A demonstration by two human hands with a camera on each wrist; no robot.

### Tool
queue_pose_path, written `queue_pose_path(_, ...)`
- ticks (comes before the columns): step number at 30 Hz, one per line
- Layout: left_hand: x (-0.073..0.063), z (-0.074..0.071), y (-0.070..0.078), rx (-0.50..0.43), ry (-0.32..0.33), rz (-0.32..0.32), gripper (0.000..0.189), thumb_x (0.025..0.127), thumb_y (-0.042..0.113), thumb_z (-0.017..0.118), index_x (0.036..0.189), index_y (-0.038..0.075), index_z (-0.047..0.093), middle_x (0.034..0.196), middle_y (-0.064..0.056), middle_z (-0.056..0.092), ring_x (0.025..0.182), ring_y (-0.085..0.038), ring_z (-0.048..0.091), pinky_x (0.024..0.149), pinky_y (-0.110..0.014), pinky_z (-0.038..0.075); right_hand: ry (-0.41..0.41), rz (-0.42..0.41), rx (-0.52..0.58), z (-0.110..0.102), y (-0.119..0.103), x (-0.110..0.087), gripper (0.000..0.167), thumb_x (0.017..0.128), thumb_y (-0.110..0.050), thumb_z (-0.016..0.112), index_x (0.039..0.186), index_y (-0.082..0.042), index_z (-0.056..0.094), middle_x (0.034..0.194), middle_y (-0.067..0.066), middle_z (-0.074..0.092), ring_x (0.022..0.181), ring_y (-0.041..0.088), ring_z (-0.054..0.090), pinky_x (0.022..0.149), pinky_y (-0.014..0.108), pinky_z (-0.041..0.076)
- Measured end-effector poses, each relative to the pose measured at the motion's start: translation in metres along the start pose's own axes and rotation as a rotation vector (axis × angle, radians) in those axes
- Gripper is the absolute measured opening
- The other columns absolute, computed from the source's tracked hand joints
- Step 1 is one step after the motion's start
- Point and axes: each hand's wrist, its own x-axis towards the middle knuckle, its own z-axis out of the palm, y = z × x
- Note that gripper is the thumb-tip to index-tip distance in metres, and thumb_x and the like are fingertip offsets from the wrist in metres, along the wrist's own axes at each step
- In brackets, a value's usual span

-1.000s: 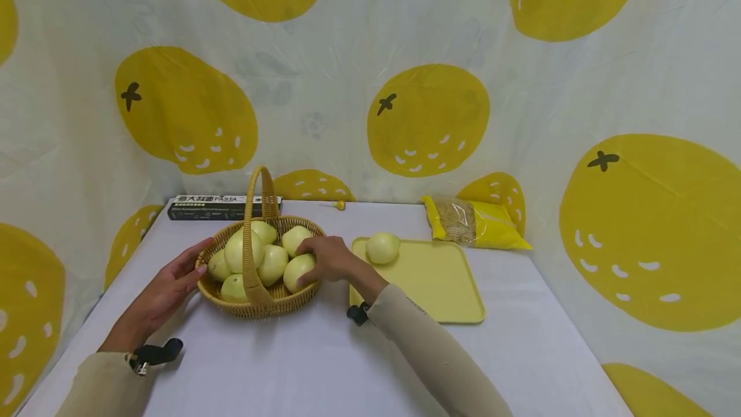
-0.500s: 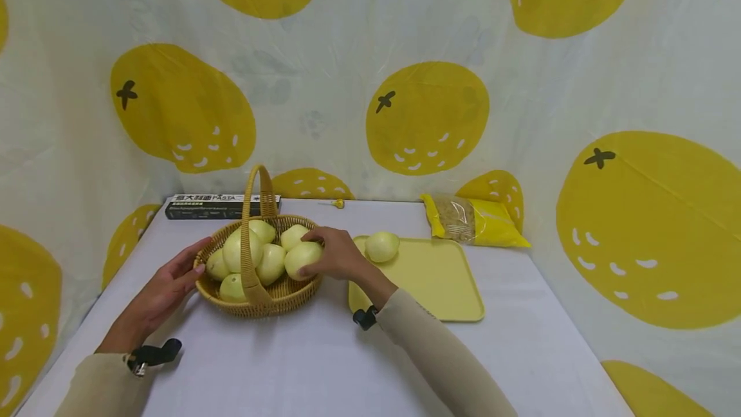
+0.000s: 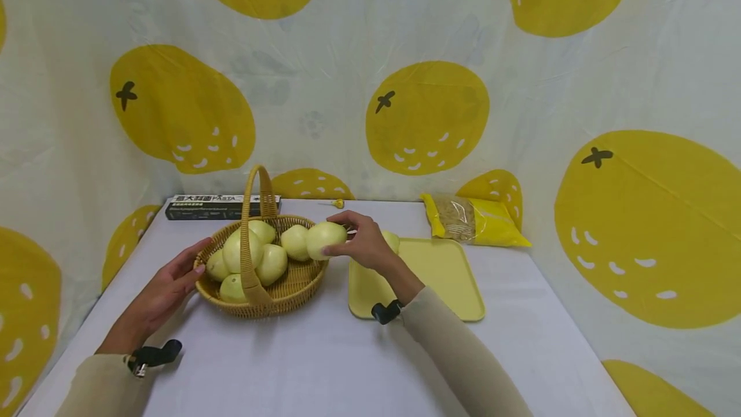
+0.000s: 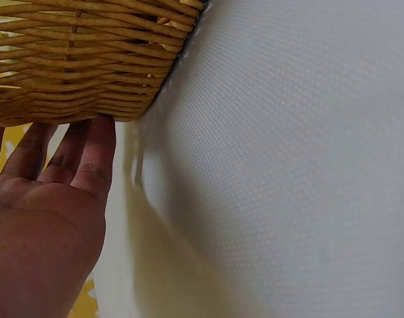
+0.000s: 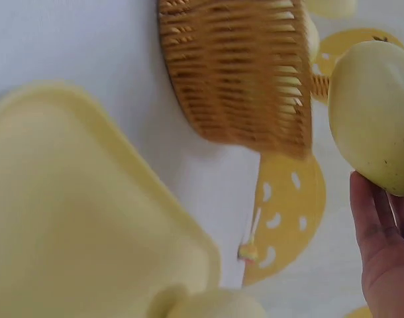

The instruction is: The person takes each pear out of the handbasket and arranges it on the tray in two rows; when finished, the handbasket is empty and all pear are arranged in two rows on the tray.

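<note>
My right hand (image 3: pixel 370 243) holds a smooth, pale yellow-green fruit (image 3: pixel 325 240) between thumb and fingers, above the right rim of the wicker basket (image 3: pixel 289 301). In the right wrist view the held fruit (image 5: pixel 374 116) shows a few dark specks, and the fingertips touch its underside. Several similar fruits (image 3: pixel 272 264) lie in the basket, left of a bare patch of its floor. My left hand (image 3: pixel 170 288) rests against the basket's left rim. The left wrist view shows its fingers fairly straight at the weave, with their tips hidden by the basket (image 4: pixel 89 73).
A pale yellow tray (image 3: pixel 428 282) lies right of the basket; one fruit (image 3: pixel 392 240) on it is mostly behind my right hand. A pasta box (image 3: pixel 202 208), a small yellow item (image 3: pixel 338 203) and a yellow bag (image 3: pixel 480 221) are at the back. The basket handle (image 3: pixel 249 230) arches high.
My right hand has taken hold of a fruit at the basket's right side, lifted it, and moved it right to above the rim. My left hand has stayed at the basket.
</note>
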Motion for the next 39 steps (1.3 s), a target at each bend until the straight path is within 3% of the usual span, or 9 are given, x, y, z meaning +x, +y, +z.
queue_pose_path(10,0.000,-0.001,-0.001,-0.015,-0.005,0.004,0.080,0.106,0.041,0.064,0.170,0.042,0.016,0.182,-0.003,-0.003,0.167,-0.042,0.001,0.119,-0.037,0.033,0.094,0.012,0.051,-0.036,0.009,-0.009,0.058,0.077,-0.017,0.097,0.129,-0.020,0.074,0.118,0.008,0.074,0.099,0.021,0.070,0.085,0.030,0.061)
queue_pose_path(17,0.001,-0.001,-0.003,-0.011,-0.001,0.004,0.079,0.106,0.042,0.064,0.170,0.043,0.016,0.182,-0.005,-0.003,0.166,-0.043,0.003,0.116,-0.031,0.039,0.143,0.035,0.049,-0.063,0.020,-0.018,0.056,0.082,-0.018,0.094,0.133,-0.019,0.072,0.125,0.009,0.072,0.104,0.023,0.068,0.085,0.028,0.060)
queue_pose_path(26,0.000,0.000,-0.001,-0.014,0.004,0.002,0.079,0.106,0.043,0.064,0.170,0.042,0.017,0.182,-0.003,-0.002,0.166,-0.043,0.003,0.117,-0.034,0.036,0.222,0.081,0.015,-0.103,0.037,-0.034,0.057,0.085,-0.020,0.092,0.137,-0.016,0.070,0.135,0.011,0.067,0.112,0.032,0.063,0.086,0.024,0.057)
queue_pose_path(34,-0.002,0.002,0.001,-0.027,0.002,0.011,0.079,0.107,0.041,0.063,0.170,0.042,0.017,0.182,-0.004,-0.003,0.166,-0.043,0.002,0.113,-0.023,0.044,0.269,0.144,-0.012,-0.134,0.064,-0.051,0.060,0.087,-0.022,0.090,0.142,-0.015,0.067,0.139,0.015,0.066,0.105,0.025,0.061,0.083,0.021,0.054)
queue_pose_path(39,-0.002,0.001,-0.001,-0.016,0.000,0.009,0.078,0.107,0.043,0.063,0.170,0.043,0.017,0.182,-0.004,-0.003,0.166,-0.044,0.002,0.114,-0.026,0.042,0.285,0.194,-0.025,-0.145,0.079,-0.060,0.059,0.088,-0.022,0.089,0.142,-0.013,0.066,0.139,0.017,0.065,0.100,0.020,0.061,0.085,0.022,0.054)
